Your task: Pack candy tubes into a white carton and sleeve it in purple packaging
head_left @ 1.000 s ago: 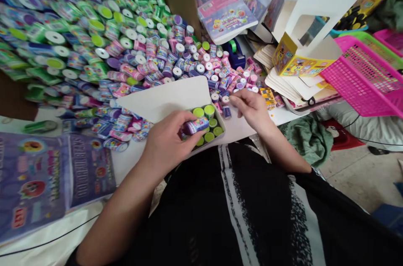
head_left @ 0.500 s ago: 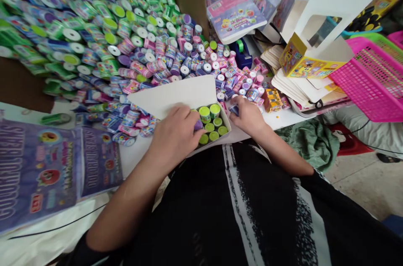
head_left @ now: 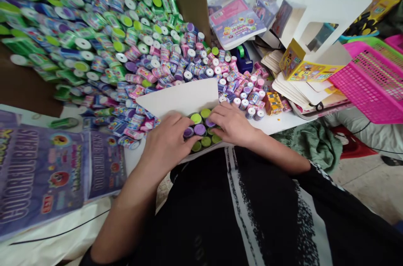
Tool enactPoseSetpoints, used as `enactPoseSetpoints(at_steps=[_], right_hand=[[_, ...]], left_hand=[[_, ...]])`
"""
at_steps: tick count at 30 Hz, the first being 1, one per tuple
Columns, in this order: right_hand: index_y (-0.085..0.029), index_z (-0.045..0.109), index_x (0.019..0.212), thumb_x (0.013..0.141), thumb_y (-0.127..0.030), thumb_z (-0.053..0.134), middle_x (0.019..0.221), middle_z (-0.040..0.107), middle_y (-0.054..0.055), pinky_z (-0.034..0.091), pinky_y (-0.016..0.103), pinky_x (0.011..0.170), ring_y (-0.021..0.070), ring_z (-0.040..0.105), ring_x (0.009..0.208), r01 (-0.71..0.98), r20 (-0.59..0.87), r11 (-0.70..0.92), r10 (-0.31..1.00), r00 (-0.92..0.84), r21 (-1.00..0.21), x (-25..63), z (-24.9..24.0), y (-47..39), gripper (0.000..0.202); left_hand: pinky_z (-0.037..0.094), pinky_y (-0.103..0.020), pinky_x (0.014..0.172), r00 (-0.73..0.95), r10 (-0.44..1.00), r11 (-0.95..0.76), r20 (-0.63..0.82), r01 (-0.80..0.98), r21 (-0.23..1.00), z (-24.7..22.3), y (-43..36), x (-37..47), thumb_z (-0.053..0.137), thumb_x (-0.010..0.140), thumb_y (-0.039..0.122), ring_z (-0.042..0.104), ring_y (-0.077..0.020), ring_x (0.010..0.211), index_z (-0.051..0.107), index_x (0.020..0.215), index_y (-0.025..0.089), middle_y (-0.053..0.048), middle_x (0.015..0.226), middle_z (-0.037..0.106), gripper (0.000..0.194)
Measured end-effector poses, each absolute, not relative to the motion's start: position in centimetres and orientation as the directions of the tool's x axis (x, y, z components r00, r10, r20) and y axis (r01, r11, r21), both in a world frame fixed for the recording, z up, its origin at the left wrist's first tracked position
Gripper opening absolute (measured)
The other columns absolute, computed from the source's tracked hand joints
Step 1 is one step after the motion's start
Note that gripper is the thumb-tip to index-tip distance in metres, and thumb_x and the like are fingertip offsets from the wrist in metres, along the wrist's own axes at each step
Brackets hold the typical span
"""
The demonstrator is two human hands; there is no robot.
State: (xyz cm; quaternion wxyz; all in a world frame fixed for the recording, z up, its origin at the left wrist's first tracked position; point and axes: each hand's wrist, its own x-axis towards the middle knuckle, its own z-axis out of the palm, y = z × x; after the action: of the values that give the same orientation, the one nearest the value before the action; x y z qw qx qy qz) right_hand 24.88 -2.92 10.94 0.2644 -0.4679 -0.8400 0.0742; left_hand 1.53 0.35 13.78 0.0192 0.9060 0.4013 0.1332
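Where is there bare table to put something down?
The white table shows a narrow strip between the orange pack and the front edge, and a small patch between the purple bags and left forearm. Behind the box flap, tubs crowd it; both hands fill the box area.

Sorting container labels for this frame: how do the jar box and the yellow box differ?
- Contents: the jar box holds green- and purple-lidded jars; whether the yellow box holds anything, I can't tell.
- Look: the jar box's raised flap is plain white inside; the yellow box shows printed artwork.
- Contact: both hands reach into the jar box; none touches the yellow box.
Shared: both stand open.
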Motion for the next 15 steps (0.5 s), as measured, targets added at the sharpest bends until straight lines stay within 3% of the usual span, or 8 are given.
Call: enactPoseSetpoints(at_steps=[2,5,9,12,15], right_hand=[[-0.02,0.07,0.102,0.099,-0.024,0.068,0.113,0.074,0.012,0.049,0.044,0.094,0.0282,0.063,0.107,0.71,0.461,0.564,0.808,-0.368,-0.422,25.4,10.6,-3.2,0.006],[-0.023,0.069,0.099,0.105,-0.035,0.064,0.109,0.074,0.009,0.052,0.043,0.094,0.0254,0.067,0.102,0.684,0.6,0.493,0.793,-0.101,-0.537,27.6,10.4,-3.8,0.014],[-0.022,0.067,0.09,0.1,-0.035,0.066,0.094,0.07,0.006,0.054,0.038,0.086,0.0237,0.067,0.09,0.765,0.539,0.186,0.808,0.239,-0.617,32.1,10.1,-4.8,0.017],[-0.02,0.072,0.093,0.095,-0.033,0.071,0.098,0.069,0.008,0.052,0.036,0.083,0.0241,0.066,0.088,0.837,0.384,-0.126,0.845,0.371,-0.533,34.6,9.8,-5.8,0.013],[-0.016,0.077,0.107,0.093,-0.032,0.075,0.108,0.07,0.013,0.051,0.037,0.085,0.0273,0.065,0.094,0.889,0.247,-0.256,0.898,0.365,-0.38,35.3,9.4,-6.7,0.022]], left_hand=[[0.051,-0.036,0.074,0.633,0.72,-0.683,0.284,0.718,0.135,13.7,-0.1,1.2,0.075,0.092,0.029,0.069,-0.0277,0.094,0.067,0.087,0.023,-0.006,0.091,0.068,0.011],[0.048,-0.035,0.069,0.643,0.666,-0.715,0.378,0.694,0.081,13.6,-0.9,1.2,0.073,0.096,0.029,0.068,-0.0268,0.09,0.066,0.085,0.023,-0.005,0.087,0.066,0.014],[0.044,-0.036,0.065,0.657,0.588,-0.766,0.471,0.64,0.063,14.1,-1.6,1.5,0.065,0.104,0.03,0.069,-0.0247,0.085,0.068,0.088,0.022,-0.005,0.083,0.067,0.018],[0.043,-0.035,0.062,0.608,0.619,-0.756,0.497,0.632,0.167,14.7,-1.7,1.7,0.062,0.107,0.032,0.071,-0.0228,0.082,0.071,0.093,0.024,-0.003,0.082,0.07,0.019],[0.045,-0.033,0.065,0.486,0.696,-0.689,0.529,0.66,0.3,15.0,-1.3,1.9,0.059,0.108,0.033,0.072,-0.0218,0.081,0.073,0.1,0.027,-0.001,0.086,0.075,0.017]])
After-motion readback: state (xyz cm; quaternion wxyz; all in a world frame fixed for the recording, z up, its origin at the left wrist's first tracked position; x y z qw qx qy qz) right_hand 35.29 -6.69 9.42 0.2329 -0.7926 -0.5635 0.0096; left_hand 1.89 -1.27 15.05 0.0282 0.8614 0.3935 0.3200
